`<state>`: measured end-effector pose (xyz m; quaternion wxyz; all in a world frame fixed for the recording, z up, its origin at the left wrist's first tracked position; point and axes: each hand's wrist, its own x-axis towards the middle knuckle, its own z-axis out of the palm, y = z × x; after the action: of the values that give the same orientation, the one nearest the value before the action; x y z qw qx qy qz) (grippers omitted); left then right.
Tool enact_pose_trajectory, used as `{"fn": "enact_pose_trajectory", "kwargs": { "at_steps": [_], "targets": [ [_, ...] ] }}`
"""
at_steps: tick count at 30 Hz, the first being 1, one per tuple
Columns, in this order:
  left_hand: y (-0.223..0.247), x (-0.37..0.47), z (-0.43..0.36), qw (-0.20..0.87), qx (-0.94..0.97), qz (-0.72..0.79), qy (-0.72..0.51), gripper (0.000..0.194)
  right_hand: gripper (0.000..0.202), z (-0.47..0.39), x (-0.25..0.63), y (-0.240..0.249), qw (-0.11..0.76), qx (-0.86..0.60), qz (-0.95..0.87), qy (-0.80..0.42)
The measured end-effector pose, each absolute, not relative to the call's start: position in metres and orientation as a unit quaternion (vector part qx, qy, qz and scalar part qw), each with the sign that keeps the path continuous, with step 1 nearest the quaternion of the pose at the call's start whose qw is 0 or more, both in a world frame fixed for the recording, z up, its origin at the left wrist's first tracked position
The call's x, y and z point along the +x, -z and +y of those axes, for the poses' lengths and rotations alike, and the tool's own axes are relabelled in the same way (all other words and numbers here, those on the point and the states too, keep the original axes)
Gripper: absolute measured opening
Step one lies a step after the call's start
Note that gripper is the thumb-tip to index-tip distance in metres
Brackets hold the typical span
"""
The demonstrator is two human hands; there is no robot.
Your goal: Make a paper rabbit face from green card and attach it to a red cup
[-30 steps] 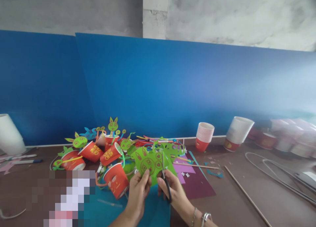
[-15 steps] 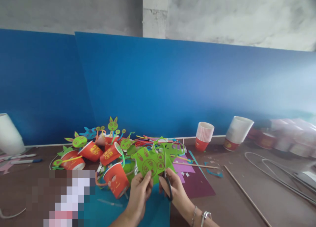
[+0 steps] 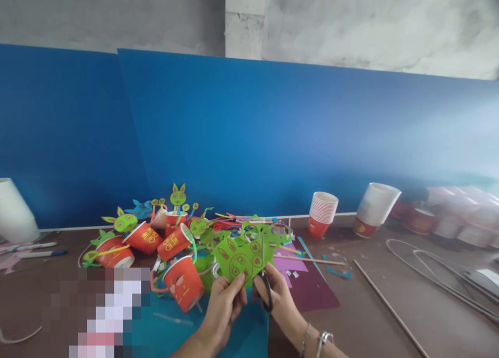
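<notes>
My left hand (image 3: 228,303) pinches the lower edge of a green paper sheet (image 3: 236,260), which has a rabbit face and small round shapes drawn on it. In my right hand (image 3: 275,290) are black-handled scissors (image 3: 267,294), with fingers through the loops. Their blades point away from me, at the right side of the sheet beside the small round drawings. Under both hands lies a blue-teal sheet (image 3: 163,329). Just left of the green paper, a red paper cup (image 3: 183,284) lies tilted with a straw.
Red cups with green rabbit cutouts (image 3: 178,196) crowd the left. Behind my hands are green paper scraps (image 3: 273,233). A cup stack (image 3: 323,212), white cups (image 3: 376,210), a wooden stick (image 3: 390,306) and a cable (image 3: 436,272) lie right. A blue panel (image 3: 249,140) stands behind.
The green sheet has shifted slightly right and tilted, its right part narrower against the scissors. My left hand has moved a little right with it; my right hand has stayed almost in place.
</notes>
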<state>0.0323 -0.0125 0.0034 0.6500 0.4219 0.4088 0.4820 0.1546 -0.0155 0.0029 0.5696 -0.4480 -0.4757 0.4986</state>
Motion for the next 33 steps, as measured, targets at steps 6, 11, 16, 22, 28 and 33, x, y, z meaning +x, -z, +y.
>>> {"fn": "enact_pose_trajectory", "kwargs": {
  "at_steps": [6, 11, 16, 22, 28, 33],
  "targets": [
    [-0.001, 0.033, -0.013, 0.655, 0.438, 0.390, -0.477, 0.055, 0.037, -0.016, 0.155, -0.007, 0.567, -0.448, -0.480, -0.497],
    [-0.001, 0.033, -0.011, 0.651, 0.434, 0.402, -0.476, 0.056, 0.036, -0.015, 0.156, -0.007, 0.572, -0.449, -0.482, -0.489],
    [0.001, 0.033, -0.009, 0.654, 0.426, 0.406, -0.476, 0.056, 0.036, -0.015, 0.155, -0.010, 0.575, -0.463, -0.469, -0.485],
    [0.005, 0.031, -0.007, 0.642, 0.416, 0.412, -0.495, 0.055, 0.036, -0.013, 0.159, -0.012, 0.564, -0.480, -0.469, -0.481],
    [0.002, 0.032, -0.006, 0.636, 0.397, 0.419, -0.513, 0.053, 0.034, -0.011, 0.163, -0.010, 0.548, -0.494, -0.479, -0.475],
    [-0.001, 0.030, -0.006, 0.622, 0.356, 0.427, -0.551, 0.053, 0.033, -0.006, 0.168, -0.005, 0.537, -0.491, -0.488, -0.482]
  ]
}}
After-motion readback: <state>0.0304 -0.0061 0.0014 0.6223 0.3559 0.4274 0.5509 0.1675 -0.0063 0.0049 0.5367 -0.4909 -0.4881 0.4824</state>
